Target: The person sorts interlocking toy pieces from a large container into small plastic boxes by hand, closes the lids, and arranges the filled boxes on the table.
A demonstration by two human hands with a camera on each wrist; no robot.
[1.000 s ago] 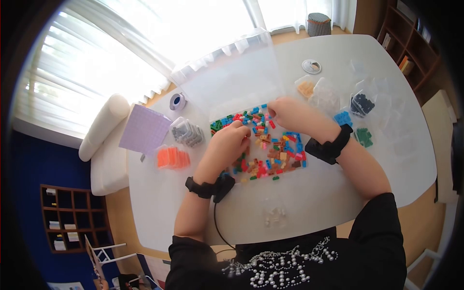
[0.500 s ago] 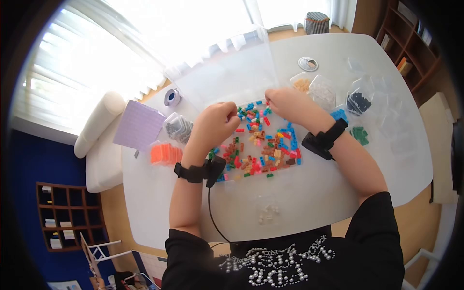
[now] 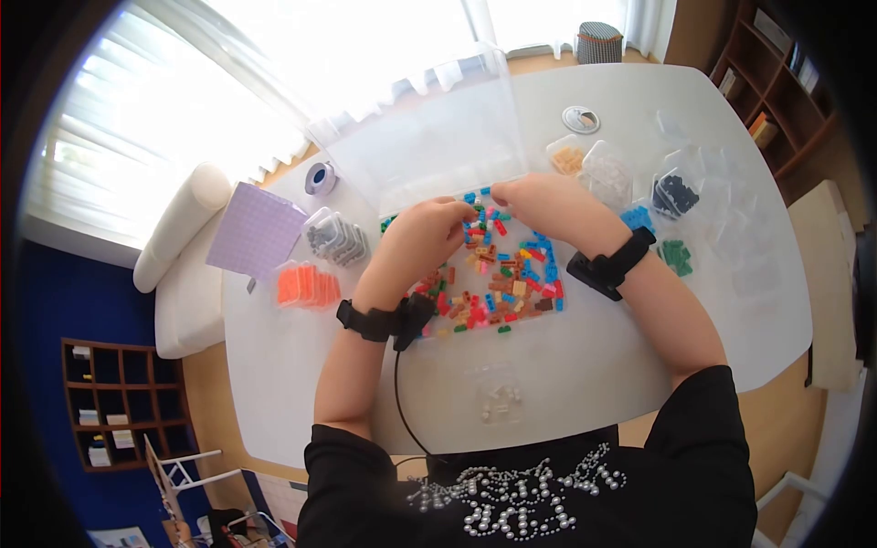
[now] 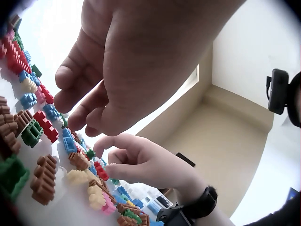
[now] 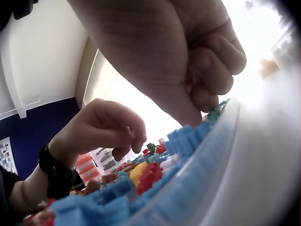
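My left hand (image 3: 420, 239) hangs loosely curled, empty, while my right hand (image 3: 548, 205), grip unclear, bends low to reach bricks (image 3: 519, 287) by the tray's (image 5: 202, 176) far edge.

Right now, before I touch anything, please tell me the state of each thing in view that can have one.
Left hand: fingers loosely bent, above the bricks
Right hand: fingers curled; whether it pinches a brick, cannot tell
Large clear lid: raised, behind the mixed bricks
Mixed bricks: loose, colours mingled
Black bricks: gathered in a clear container
Green bricks: heaped together
Purple sheet: laid out flat
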